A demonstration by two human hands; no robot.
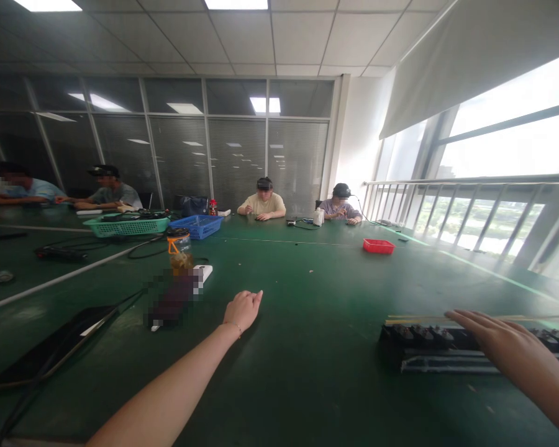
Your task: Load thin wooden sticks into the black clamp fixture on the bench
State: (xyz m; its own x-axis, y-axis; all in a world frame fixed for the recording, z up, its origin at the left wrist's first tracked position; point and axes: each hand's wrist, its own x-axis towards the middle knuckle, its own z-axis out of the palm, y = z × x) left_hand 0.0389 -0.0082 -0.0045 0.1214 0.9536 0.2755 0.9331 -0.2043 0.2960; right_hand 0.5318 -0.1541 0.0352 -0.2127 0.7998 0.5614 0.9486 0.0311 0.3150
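- The right hand (503,344) is spreading flat, palm down, over the black rack (423,351). Its fingers are stretched apart and gripping nothing; whether it is touching the rack I cannot tell.
- The black rack is lying flat on the green bench (317,379), with its rows of small dark pieces showing on either side of that hand. A thin pale strip (447,318) is running along the rack's far edge.
- The left hand (243,309) is resting well left of the rack, fingers curled loosely together, with nothing showing inside them.
- As I judge it, the handling is only beginning: no piece is showing lifted out of the rack or set down beside it.
- Beyond the rack a red tray (378,246) is sitting.
- Far left of the rack a dark tablet (51,351) is lying, with a blue basket (196,225) and a green basket (125,225) further off.
- Other people are sitting along the bench's far side.
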